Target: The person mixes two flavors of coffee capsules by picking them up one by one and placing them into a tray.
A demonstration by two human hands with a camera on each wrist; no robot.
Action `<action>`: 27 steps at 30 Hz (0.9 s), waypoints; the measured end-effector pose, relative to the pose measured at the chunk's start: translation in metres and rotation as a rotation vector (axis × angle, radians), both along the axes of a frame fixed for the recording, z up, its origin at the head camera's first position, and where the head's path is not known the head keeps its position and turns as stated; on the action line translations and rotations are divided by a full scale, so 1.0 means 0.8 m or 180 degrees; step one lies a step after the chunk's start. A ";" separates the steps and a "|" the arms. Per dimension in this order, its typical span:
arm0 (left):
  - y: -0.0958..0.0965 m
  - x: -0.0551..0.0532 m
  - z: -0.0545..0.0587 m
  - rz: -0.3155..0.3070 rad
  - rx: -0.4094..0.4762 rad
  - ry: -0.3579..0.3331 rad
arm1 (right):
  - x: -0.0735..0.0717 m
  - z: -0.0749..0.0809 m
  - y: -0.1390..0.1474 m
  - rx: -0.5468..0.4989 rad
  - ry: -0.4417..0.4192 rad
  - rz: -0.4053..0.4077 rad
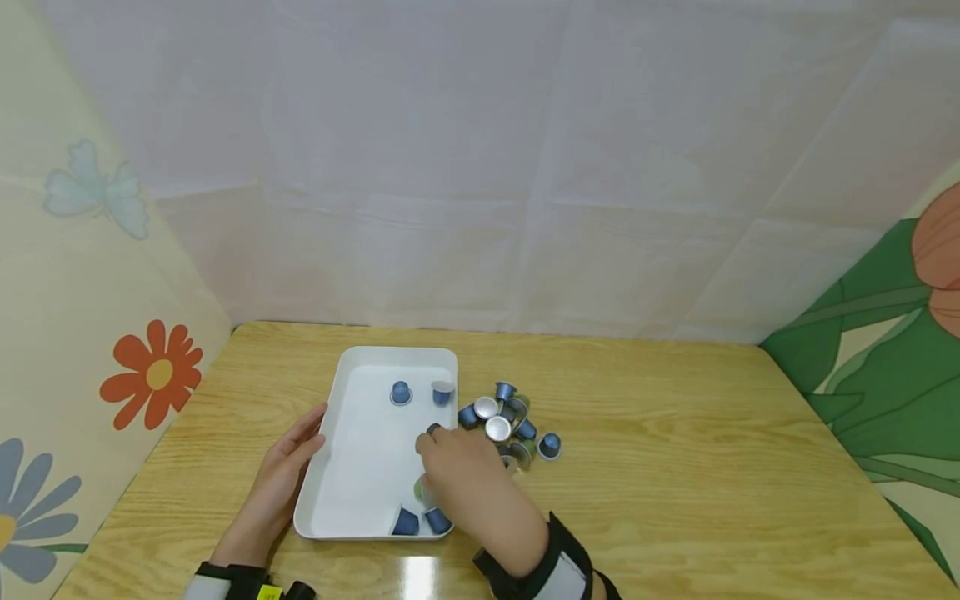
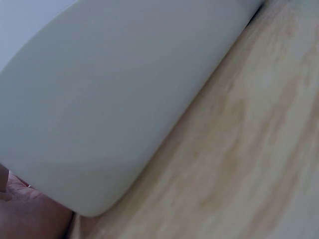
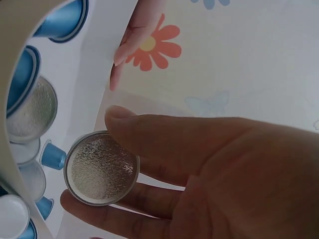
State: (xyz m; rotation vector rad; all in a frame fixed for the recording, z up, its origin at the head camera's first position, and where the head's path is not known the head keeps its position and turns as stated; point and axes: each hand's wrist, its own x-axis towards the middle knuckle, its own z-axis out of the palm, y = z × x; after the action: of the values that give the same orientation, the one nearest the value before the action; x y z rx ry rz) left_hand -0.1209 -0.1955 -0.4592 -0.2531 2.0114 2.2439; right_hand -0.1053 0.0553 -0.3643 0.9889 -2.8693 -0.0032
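My right hand (image 1: 468, 475) is above the right side of a white tray (image 1: 360, 450). Its thumb and fingers pinch a coffee capsule (image 3: 102, 168), whose silvery foil lid faces the right wrist camera. Fingers in the head view mostly cover this capsule. With fairly straight fingers, my left hand (image 1: 281, 471) rests against the tray's left edge. Inside the tray, a blue capsule (image 1: 401, 392) stands lid down at the far end beside another blue capsule (image 1: 442, 392). At the near right corner lie two more blue capsules (image 1: 406, 522) and a greenish capsule (image 1: 419, 488), partly hidden by my hand.
Right of the tray lies a loose pile of capsules (image 1: 498, 428), blue, greenish and dark, some showing foil lids. One blue capsule (image 1: 550, 446) stands at the pile's right side. The wooden table (image 1: 675, 467) meets a white cloth backdrop (image 1: 487, 208) behind.
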 end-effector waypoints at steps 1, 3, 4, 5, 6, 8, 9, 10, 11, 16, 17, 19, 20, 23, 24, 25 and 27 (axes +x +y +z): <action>0.000 0.000 0.000 0.0002 0.0002 -0.0005 | 0.002 -0.002 -0.003 0.0044 0.0041 0.0029; 0.000 0.000 0.000 0.0001 0.0005 -0.0007 | 0.005 -0.004 -0.008 0.0141 0.0088 0.0075; 0.000 0.000 0.000 -0.0002 -0.0002 -0.0012 | 0.007 -0.005 -0.011 0.0173 0.0082 0.0100; 0.000 0.000 0.000 -0.0004 -0.0010 -0.0012 | 0.009 -0.007 -0.014 0.0217 0.0101 0.0125; 0.000 0.000 0.000 -0.0007 -0.0014 -0.0015 | 0.011 -0.008 -0.016 0.0249 0.0098 0.0140; 0.000 0.000 0.001 -0.0018 -0.0030 -0.0020 | 0.016 -0.012 -0.020 0.0269 0.0121 0.0194; 0.000 0.000 0.001 -0.0018 -0.0033 -0.0022 | 0.018 -0.013 -0.022 0.0289 0.0145 0.0225; 0.000 0.000 0.001 -0.0019 -0.0033 -0.0021 | 0.019 -0.015 -0.024 0.0298 0.0175 0.0260; 0.000 0.000 0.001 -0.0020 -0.0027 -0.0019 | 0.021 -0.017 -0.025 0.0305 0.0234 0.0293; 0.000 0.000 0.001 -0.0023 -0.0015 -0.0013 | 0.026 -0.024 -0.031 0.0297 0.0319 0.0404; 0.000 0.000 0.001 -0.0023 -0.0014 -0.0014 | 0.027 -0.025 -0.032 0.0305 0.0330 0.0414; 0.000 -0.001 0.001 -0.0025 -0.0016 -0.0018 | 0.028 -0.026 -0.033 0.0318 0.0328 0.0428; 0.000 0.000 0.001 -0.0024 -0.0017 -0.0018 | 0.029 -0.026 -0.033 0.0329 0.0322 0.0431; 0.000 0.000 0.001 -0.0026 -0.0024 -0.0002 | 0.030 -0.027 -0.034 0.0347 0.0336 0.0424; 0.000 0.000 0.000 -0.0029 -0.0025 0.0004 | 0.030 -0.027 -0.034 0.0349 0.0348 0.0423; 0.000 0.000 0.000 -0.0028 -0.0023 0.0011 | 0.030 -0.027 -0.034 0.0350 0.0365 0.0417; -0.001 0.000 0.000 -0.0026 -0.0022 0.0020 | 0.030 -0.027 -0.034 0.0342 0.0400 0.0418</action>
State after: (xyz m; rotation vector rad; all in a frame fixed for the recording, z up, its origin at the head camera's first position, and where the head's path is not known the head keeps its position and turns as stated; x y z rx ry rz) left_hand -0.1206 -0.1960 -0.4590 -0.2382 2.0200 2.2360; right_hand -0.0816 0.0284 -0.3860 1.1511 -2.7102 -0.2032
